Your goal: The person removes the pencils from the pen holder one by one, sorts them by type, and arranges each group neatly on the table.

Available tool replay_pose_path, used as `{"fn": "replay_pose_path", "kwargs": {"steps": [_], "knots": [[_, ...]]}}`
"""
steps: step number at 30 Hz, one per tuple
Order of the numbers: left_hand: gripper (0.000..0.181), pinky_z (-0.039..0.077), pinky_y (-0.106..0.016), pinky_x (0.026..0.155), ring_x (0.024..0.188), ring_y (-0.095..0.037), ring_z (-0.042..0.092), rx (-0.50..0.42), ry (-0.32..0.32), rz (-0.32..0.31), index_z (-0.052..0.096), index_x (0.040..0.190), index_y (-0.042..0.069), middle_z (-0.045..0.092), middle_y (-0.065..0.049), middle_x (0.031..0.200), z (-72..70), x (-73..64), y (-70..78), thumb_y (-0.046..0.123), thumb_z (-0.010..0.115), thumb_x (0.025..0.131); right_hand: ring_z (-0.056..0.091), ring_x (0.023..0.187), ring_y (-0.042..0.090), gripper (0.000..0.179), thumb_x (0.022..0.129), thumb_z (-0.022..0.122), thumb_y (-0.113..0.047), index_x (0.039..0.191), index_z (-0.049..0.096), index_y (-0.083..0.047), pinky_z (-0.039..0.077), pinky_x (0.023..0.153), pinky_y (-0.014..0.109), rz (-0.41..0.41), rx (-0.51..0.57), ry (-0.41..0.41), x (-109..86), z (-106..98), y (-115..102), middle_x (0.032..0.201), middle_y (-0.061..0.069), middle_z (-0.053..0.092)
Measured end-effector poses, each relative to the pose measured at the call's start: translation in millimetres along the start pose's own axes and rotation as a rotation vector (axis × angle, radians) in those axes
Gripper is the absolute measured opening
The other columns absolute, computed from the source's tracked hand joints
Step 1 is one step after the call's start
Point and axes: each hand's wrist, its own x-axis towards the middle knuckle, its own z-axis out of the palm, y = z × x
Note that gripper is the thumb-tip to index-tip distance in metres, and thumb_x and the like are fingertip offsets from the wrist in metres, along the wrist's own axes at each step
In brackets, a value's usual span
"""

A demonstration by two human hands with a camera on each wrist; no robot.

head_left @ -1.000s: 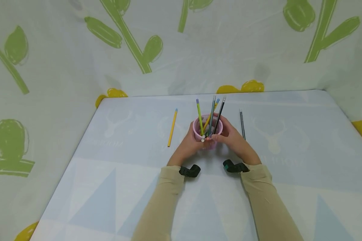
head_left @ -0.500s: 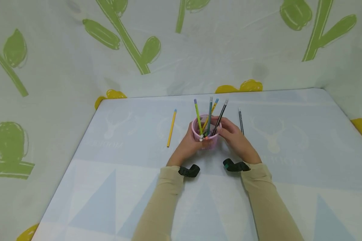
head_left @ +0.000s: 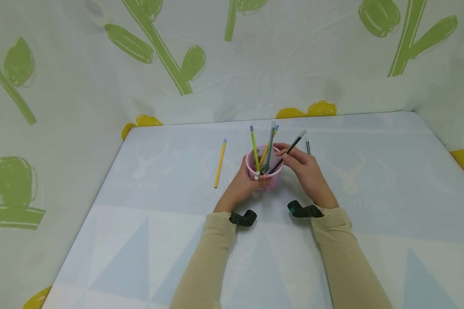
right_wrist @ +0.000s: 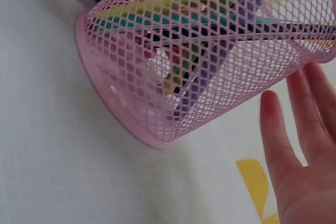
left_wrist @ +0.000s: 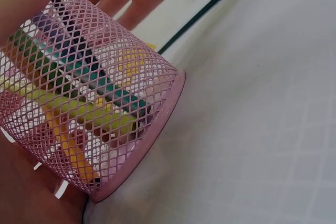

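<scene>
A pink mesh pencil cup (head_left: 272, 183) stands mid-table, holding several pencils and pens. My left hand (head_left: 240, 185) grips it around the left side, thumb across the front. Inside, a lime-green pencil (head_left: 253, 143), a teal pencil (head_left: 270, 148) and a yellow pencil (head_left: 264, 155) stick up, and small white and orange ends show at the front rim. At the right rim my right hand (head_left: 307, 171) pinches a black pencil (head_left: 296, 140) between thumb and fingers. That pencil leans right, its lower end inside the cup. The right wrist view shows several fingers (right_wrist: 299, 124) beside the mesh.
On the table (head_left: 178, 240), a yellow pencil (head_left: 220, 164) lies left of the cup. Behind the right hand lies a dark pencil (head_left: 308, 146), partly hidden; the left wrist view also shows a dark pencil (left_wrist: 202, 15). A leaf-patterned cloth (head_left: 278, 60) hangs behind the table.
My right hand has shifted from around the cup's side to the black pencil, which now tilts further right. My left hand has kept its grip on the cup.
</scene>
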Motion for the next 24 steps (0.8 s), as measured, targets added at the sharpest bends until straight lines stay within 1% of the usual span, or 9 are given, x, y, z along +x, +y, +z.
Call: {"fn": "replay_pose_path", "kwargs": {"steps": [3, 7, 11, 13, 15, 18, 20, 22, 24], "knots": [[0.087, 0.026, -0.037, 0.101, 0.121, -0.010, 0.034, 0.024, 0.003, -0.025, 0.018, 0.137, 0.026, 0.036, 0.008, 0.133, 0.4, -2.2, 2.6, 0.022, 0.075, 0.071, 0.040, 0.119, 0.014, 0.028, 0.092, 0.048, -0.029, 0.106, 0.061, -0.009, 0.031, 0.098, 0.042, -0.011, -0.019, 0.019, -0.9, 0, -3, 0.128, 0.000, 0.048], [0.088, 0.025, -0.039, 0.101, 0.120, -0.010, 0.033, 0.072, 0.012, -0.049, 0.018, 0.137, 0.030, 0.036, 0.010, 0.133, 1.2, -3.3, 5.0, 0.027, 0.076, 0.070, 0.043, 0.116, 0.016, 0.033, 0.093, 0.047, -0.029, 0.107, 0.058, -0.003, 0.035, 0.095, 0.040, -0.026, -0.011, 0.054, -0.9, -1, -6, 0.124, 0.001, 0.051], [0.089, 0.024, -0.042, 0.101, 0.122, -0.011, 0.033, 0.098, 0.014, -0.026, 0.018, 0.137, 0.031, 0.036, 0.010, 0.133, 1.6, -3.2, 5.7, 0.029, 0.076, 0.070, 0.046, 0.113, 0.019, 0.034, 0.093, 0.047, -0.028, 0.108, 0.057, 0.001, 0.038, 0.093, 0.037, -0.067, 0.017, 0.095, -0.4, -3, -7, 0.118, 0.006, 0.054], [0.090, 0.024, -0.042, 0.101, 0.123, -0.011, 0.032, 0.103, 0.011, -0.012, 0.017, 0.138, 0.028, 0.035, 0.009, 0.134, 1.5, -3.2, 4.3, 0.028, 0.076, 0.070, 0.047, 0.111, 0.021, 0.032, 0.093, 0.047, -0.026, 0.108, 0.057, 0.000, 0.040, 0.092, 0.035, -0.094, 0.032, 0.115, -0.3, -5, -5, 0.115, 0.009, 0.055], [0.091, 0.023, -0.042, 0.101, 0.123, -0.012, 0.031, 0.105, 0.007, -0.007, 0.016, 0.139, 0.027, 0.035, 0.009, 0.134, 1.2, -2.8, 2.1, 0.028, 0.076, 0.070, 0.048, 0.109, 0.023, 0.030, 0.093, 0.046, -0.024, 0.107, 0.057, 0.001, 0.041, 0.091, 0.033, -0.122, 0.087, 0.134, 0.0, -7, -3, 0.111, 0.013, 0.055], [0.091, 0.023, -0.045, 0.101, 0.124, -0.011, 0.030, 0.123, 0.021, 0.012, 0.017, 0.137, 0.032, 0.035, 0.011, 0.134, 0.7, 2.6, -8.3, 0.036, 0.076, 0.068, 0.051, 0.099, 0.027, 0.030, 0.093, 0.048, -0.021, 0.106, 0.055, 0.004, 0.043, 0.087, 0.032, -0.151, 0.199, 0.172, 3.2, -11, 5, 0.106, 0.018, 0.056], [0.089, 0.023, -0.046, 0.101, 0.124, -0.011, 0.030, 0.133, 0.024, -0.002, 0.018, 0.136, 0.033, 0.035, 0.011, 0.134, 0.8, 2.7, -6.0, 0.037, 0.076, 0.068, 0.052, 0.093, 0.030, 0.031, 0.092, 0.049, -0.021, 0.106, 0.054, 0.006, 0.045, 0.084, 0.030, -0.156, 0.265, 0.201, 5.6, -15, 10, 0.103, 0.020, 0.056], [0.088, 0.023, -0.046, 0.101, 0.123, -0.011, 0.031, 0.138, 0.024, -0.004, 0.018, 0.135, 0.032, 0.036, 0.010, 0.133, 1.1, 2.5, -3.1, 0.036, 0.075, 0.069, 0.053, 0.087, 0.029, 0.031, 0.092, 0.049, -0.022, 0.107, 0.054, 0.006, 0.046, 0.081, 0.029, -0.153, 0.296, 0.232, 7.2, -17, 13, 0.100, 0.020, 0.057], [0.089, 0.024, -0.044, 0.101, 0.123, -0.012, 0.032, 0.126, 0.017, -0.028, 0.017, 0.137, 0.030, 0.037, 0.008, 0.133, 1.7, -0.2, 4.0, 0.030, 0.075, 0.070, 0.054, 0.085, 0.029, 0.033, 0.092, 0.049, -0.023, 0.108, 0.053, 0.006, 0.047, 0.080, 0.029, -0.147, 0.317, 0.260, 7.0, -19, 14, 0.099, 0.020, 0.058]]}}
